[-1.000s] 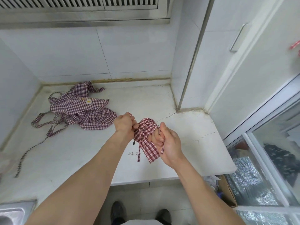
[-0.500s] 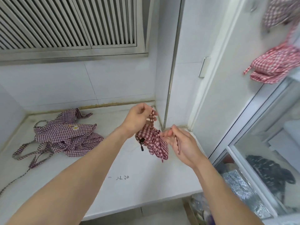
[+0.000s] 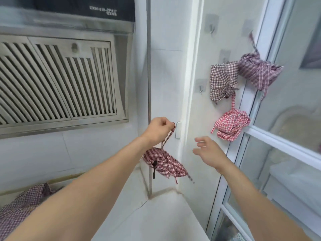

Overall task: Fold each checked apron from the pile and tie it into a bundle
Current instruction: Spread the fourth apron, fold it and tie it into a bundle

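The left hand (image 3: 159,130) is raised near the white wall, its fingers curled round a thin checked strap (image 3: 167,138), and from that strap a small red-and-white checked apron bundle (image 3: 165,163) dangles in the air above the pale stone surface (image 3: 161,218). A short black toggle hangs from the bundle's near side. The right hand (image 3: 209,153) floats just to the right of it — fingers spread and relaxed, holding nothing.

Further right, on the white panel beside the glass door, three tied bundles already hang: a brown-checked cloth bundle (image 3: 223,80), a purple-checked bundle (image 3: 258,71) on the far right, and a bright red-checked bundle (image 3: 231,124) below them. A bare metal adhesive hook (image 3: 201,86) sits left of the brown one, and another metal hook (image 3: 211,23) is higher up.

At the near left a crumpled purple-checked apron (image 3: 22,199) lies on the surface, not yet folded. A steel louvred extractor hood (image 3: 57,84) fills the far left wall.

To my eye this bundle is tied and the step in hand is hanging it. The next move likely calls for lifting the strap loop over a free hook — the right hand could open the loop — then turning to the apron left on the surface.
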The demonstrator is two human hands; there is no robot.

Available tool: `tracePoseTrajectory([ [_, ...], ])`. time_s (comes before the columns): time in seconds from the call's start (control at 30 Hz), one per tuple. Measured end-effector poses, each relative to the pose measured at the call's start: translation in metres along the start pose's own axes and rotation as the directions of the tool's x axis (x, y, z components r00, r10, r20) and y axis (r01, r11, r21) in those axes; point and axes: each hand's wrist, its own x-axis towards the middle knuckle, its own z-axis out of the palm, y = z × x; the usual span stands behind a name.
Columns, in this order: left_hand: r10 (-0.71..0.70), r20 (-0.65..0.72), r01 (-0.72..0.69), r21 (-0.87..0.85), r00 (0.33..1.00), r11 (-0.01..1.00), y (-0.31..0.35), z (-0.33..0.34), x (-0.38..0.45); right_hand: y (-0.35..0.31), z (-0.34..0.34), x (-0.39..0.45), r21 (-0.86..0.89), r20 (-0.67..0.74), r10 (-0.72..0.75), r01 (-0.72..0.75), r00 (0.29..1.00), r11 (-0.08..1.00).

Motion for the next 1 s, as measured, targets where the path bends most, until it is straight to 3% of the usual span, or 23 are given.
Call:
tracePoseTrajectory([
  [0.1,0.049,0.055,-0.054,0.082,0.997,0.995,0.023,0.017,0.014,-0.043,-0.015,0.004,0.149,-0.034,-0.213,0.216,0.976,0.965],
  [0.27,0.083,0.125,-0.101,0.144,0.989,0.984,0.051,0.033,0.033,-0.076,-0.033,0.016,0.241,-0.007,-0.259,0.253,0.966,0.937],
  [0.47,0.170,0.105,-0.197,0.376,0.980,0.906,0.065,0.045,0.075,-0.077,-0.068,0.067,0.032,-0.096,-0.267,0.271,0.959,0.962],
  [0.57,0.214,0.053,-0.217,0.394,0.975,0.893,0.071,0.056,0.089,-0.082,-0.082,0.091,-0.082,-0.169,-0.335,0.326,0.927,0.942],
  [0.73,0.210,-0.123,-0.167,0.288,0.970,0.943,0.097,0.066,0.112,-0.100,-0.095,0.120,-0.073,-0.283,-0.373,0.368,0.884,0.927],
  [0.87,0.242,-0.179,-0.134,0.468,0.954,0.873,0.103,0.073,0.129,-0.108,-0.093,0.140,-0.114,-0.345,-0.338,0.319,0.876,0.941],
  [1.0,0.199,-0.244,-0.044,0.525,0.949,0.850,0.091,0.079,0.139,-0.106,-0.082,0.151,-0.210,-0.415,-0.332,0.266,0.847,0.941],
])
